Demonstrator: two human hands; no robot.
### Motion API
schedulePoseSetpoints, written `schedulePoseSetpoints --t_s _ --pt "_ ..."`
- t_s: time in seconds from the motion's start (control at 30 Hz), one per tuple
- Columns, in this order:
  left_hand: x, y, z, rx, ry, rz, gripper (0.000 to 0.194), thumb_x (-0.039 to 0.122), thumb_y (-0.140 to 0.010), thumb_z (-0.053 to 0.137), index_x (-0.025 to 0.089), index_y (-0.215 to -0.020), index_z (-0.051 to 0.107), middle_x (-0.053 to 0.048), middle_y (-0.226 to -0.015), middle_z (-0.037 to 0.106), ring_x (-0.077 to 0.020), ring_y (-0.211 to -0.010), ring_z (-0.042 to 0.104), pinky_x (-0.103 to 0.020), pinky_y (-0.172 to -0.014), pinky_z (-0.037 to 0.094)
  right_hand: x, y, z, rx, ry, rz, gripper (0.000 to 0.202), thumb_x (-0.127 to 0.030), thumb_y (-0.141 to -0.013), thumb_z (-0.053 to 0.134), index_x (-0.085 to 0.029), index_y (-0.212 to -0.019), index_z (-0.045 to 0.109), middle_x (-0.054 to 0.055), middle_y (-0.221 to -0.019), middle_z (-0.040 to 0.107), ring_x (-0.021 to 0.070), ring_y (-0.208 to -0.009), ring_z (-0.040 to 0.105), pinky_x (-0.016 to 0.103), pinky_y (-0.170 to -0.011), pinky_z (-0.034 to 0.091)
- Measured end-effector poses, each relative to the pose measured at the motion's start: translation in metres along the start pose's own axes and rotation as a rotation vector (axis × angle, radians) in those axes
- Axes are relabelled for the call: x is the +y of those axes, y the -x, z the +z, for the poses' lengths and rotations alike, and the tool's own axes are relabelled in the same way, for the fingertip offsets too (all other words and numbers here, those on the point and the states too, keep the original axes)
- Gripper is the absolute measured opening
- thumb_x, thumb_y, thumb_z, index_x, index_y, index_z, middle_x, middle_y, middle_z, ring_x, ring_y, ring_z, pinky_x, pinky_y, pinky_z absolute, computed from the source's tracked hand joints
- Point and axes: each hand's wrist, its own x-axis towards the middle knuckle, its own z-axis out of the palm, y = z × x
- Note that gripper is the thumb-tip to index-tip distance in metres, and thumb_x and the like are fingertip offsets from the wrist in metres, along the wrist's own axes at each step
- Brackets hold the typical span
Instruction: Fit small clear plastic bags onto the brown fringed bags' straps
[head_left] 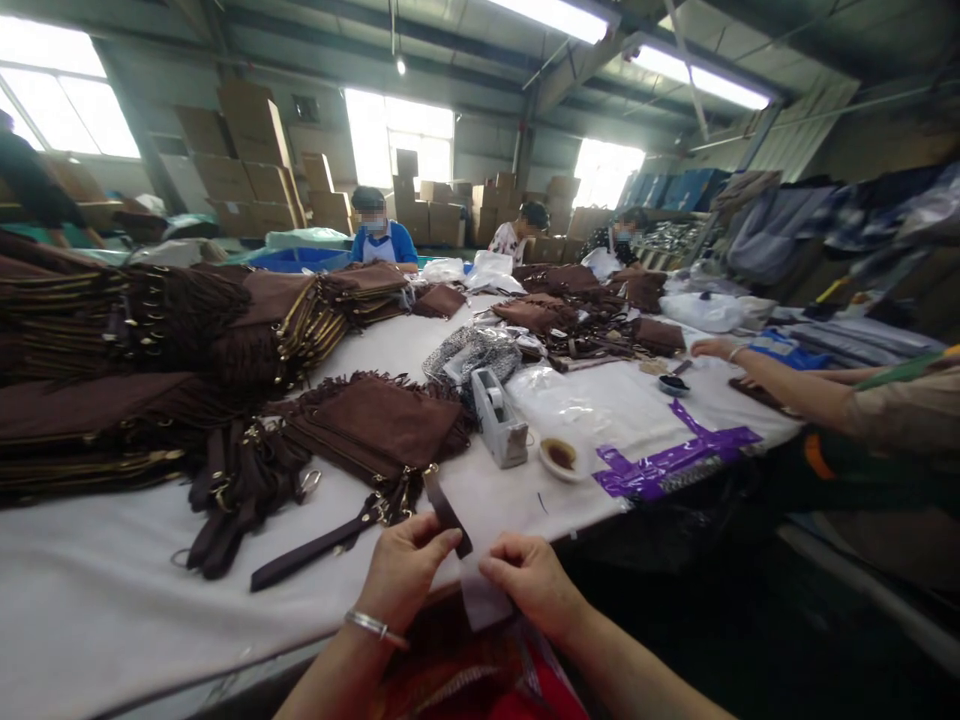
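Note:
My left hand [401, 570] pinches a short dark brown wrist strap [447, 512] between thumb and fingers, just past the table's near edge. Close to the strap's lower end, my right hand [536, 585] has its thumb and forefinger closed on a thin whitish sheet [484, 598], paper or cloth, that hangs down between my hands. Beyond them lies a stack of brown fringed pouches [382, 420] with metal clips. One loose dark strap [315, 555] rests left of my left hand, beside a heap of straps [240, 500] with rings.
A tape dispenser [501, 430] and a small dish [546, 463] of brown liquid stand ahead. Purple tape [637, 475] covers the table edge at right. Tall pouch piles [90, 420] fill the left. A co-worker's arm [795, 385] reaches in from the right; several people sit across.

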Motion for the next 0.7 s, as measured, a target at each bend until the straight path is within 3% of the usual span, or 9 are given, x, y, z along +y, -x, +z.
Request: schedulePoseSetpoints --t_s 0.07,0.27,0.47,0.57,0.7 --pt "-0.005 0.0 0.0 -0.004 0.011 0.015 0.021 0.028 -0.065 0.077 0.018 -0.084 0.078 -0.005 -0.087 0.078 -0.0231 -0.083 0.068 -0.03 -0.079 0.051 0.002 0.0 0.0 -0.009 -0.045 0.023 0.026 -0.036 -0.072 0.069 -0.013 -0.063 0.063 -0.003 -0.056 0.052 0.0096 -0.055 0.041 0.023 -0.053 0.033" --pt "-0.018 -0.001 0.0 -0.037 -0.072 -0.01 0.02 0.029 -0.069 0.075 0.016 -0.083 0.077 -0.005 -0.084 0.077 -0.0224 -0.081 0.067 -0.029 -0.076 0.051 0.007 -0.001 0.007 -0.039 -0.162 0.12 0.029 -0.04 -0.07 0.07 -0.011 -0.068 0.066 -0.002 -0.055 0.054 0.0085 -0.051 0.041 0.022 -0.05 0.032" --pt "-0.045 0.001 0.004 -0.084 0.03 -0.164 0.02 0.032 -0.068 0.077 0.014 -0.071 0.069 -0.001 -0.064 0.068 -0.013 -0.06 0.059 -0.021 -0.055 0.045 0.007 -0.007 0.013 -0.053 -0.161 0.105 0.029 -0.038 -0.068 0.073 -0.01 -0.073 0.068 0.001 -0.062 0.062 0.0101 -0.055 0.048 0.023 -0.054 0.037" --pt "-0.04 0.001 0.002 -0.104 0.189 -0.283 0.023 0.032 -0.067 0.079 0.015 -0.068 0.063 0.002 -0.058 0.062 -0.0106 -0.054 0.057 -0.02 -0.053 0.045 0.005 -0.01 0.013 -0.074 -0.178 0.15 0.029 -0.039 -0.067 0.071 -0.011 -0.064 0.062 -0.002 -0.052 0.054 0.0081 -0.048 0.042 0.022 -0.048 0.03" --pt "-0.018 -0.014 -0.002 -0.135 0.497 -0.524 0.026 0.038 -0.081 0.065 0.014 -0.091 0.063 -0.008 -0.083 0.072 -0.0189 -0.072 0.068 -0.031 -0.067 0.056 0.004 -0.006 0.013 -0.117 -0.342 0.228 0.034 -0.043 -0.066 0.071 -0.013 -0.059 0.056 -0.004 -0.048 0.047 0.0061 -0.045 0.035 0.021 -0.045 0.025"
